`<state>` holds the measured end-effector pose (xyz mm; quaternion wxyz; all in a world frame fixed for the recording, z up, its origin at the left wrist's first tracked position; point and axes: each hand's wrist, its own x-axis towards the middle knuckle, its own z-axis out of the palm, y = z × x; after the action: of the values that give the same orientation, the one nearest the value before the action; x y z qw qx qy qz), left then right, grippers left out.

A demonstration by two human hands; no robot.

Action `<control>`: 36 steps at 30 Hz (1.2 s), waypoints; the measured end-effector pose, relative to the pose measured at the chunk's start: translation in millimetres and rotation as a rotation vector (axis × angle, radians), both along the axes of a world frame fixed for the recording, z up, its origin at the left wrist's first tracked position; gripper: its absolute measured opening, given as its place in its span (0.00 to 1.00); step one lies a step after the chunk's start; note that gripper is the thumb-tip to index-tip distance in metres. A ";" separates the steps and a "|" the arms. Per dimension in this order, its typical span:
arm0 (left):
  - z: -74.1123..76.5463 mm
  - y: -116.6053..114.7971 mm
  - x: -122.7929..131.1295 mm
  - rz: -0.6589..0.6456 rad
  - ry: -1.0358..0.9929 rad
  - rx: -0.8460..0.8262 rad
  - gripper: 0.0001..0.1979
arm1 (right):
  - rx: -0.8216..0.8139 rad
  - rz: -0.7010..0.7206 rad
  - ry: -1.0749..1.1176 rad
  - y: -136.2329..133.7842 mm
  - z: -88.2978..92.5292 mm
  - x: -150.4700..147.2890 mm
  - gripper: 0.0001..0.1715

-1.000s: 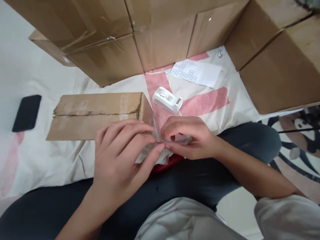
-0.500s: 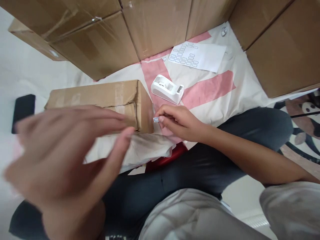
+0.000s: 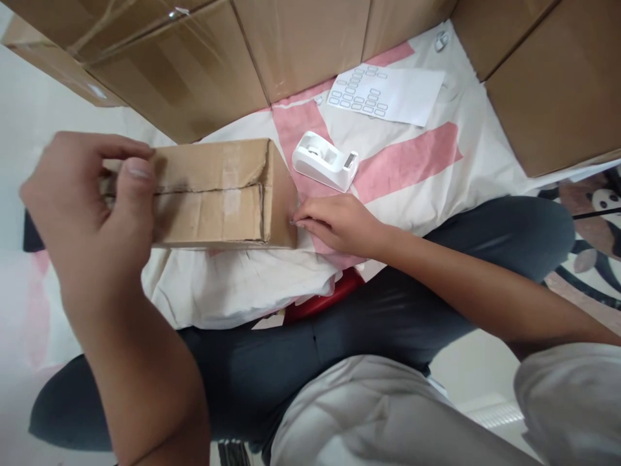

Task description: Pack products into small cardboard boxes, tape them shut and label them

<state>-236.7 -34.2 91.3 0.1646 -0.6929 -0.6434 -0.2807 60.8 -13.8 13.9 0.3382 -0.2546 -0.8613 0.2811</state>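
A brown cardboard box (image 3: 208, 217) with a worn, taped top seam lies lengthwise before me. My left hand (image 3: 101, 188) is at its left end, thumb and fingers curled over the top and closed on it; the fingertips underneath are partly hidden. Against the box's right end face, my right hand (image 3: 334, 223) is pinched shut on a small paper label, now almost wholly covered by the fingers. Just beyond that hand stands a white tape dispenser (image 3: 326, 162). Farther back lies a white sheet (image 3: 412, 97) printed with small outlined labels, some cut away.
Large taped cardboard boxes (image 3: 310, 45) line the back, with another stack (image 3: 557, 97) at the right. A dark phone-like object (image 3: 33, 230) shows behind my left wrist. A clear crumpled bit (image 3: 441, 41) lies at the back right. Pink-and-white cloth (image 3: 407, 168) covers the surface.
My left hand has moved away from me and left onto the box's left end, its fingers curling. My right hand has brought the label slightly leftward against the box's end face.
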 end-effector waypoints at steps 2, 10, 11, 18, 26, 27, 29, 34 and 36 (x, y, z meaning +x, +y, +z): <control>-2.5 3.8 2.2 -0.109 0.014 0.045 0.24 | 0.053 0.018 -0.025 -0.4 0.9 0.1 0.11; -6.2 5.5 5.9 -0.222 -0.068 0.125 0.35 | 0.146 0.011 -0.094 -3.0 -1.2 -2.7 0.11; -4.6 5.0 5.6 -0.230 -0.080 0.124 0.36 | 0.155 0.007 -0.096 -2.9 -1.3 -3.3 0.12; 14.3 -4.3 13.1 -0.279 -0.072 -0.023 0.43 | 0.164 -0.028 -0.122 -1.2 3.0 -7.1 0.13; 15.7 -10.4 27.0 -0.272 -0.159 -0.034 0.46 | 0.069 -0.016 -0.284 8.9 21.6 -3.1 0.09; 14.3 -9.5 26.0 -0.285 -0.162 -0.023 0.46 | 0.054 -0.025 -0.288 9.3 22.3 -3.0 0.09; 12.0 -7.9 23.9 -0.310 -0.164 0.003 0.45 | 0.014 -0.048 -0.288 9.1 22.9 -3.2 0.09; 11.0 -7.5 24.5 -0.328 -0.184 0.017 0.44 | -0.106 -0.071 -0.286 7.3 25.1 -4.1 0.08; 11.4 -7.9 25.9 -0.327 -0.181 0.018 0.44 | -0.142 -0.103 -0.292 8.3 25.8 -4.1 0.09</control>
<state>-210.8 -42.1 102.8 0.0644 -0.7586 -0.5321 -0.3705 56.7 -5.5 39.7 0.2047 -0.3599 -0.8650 0.2836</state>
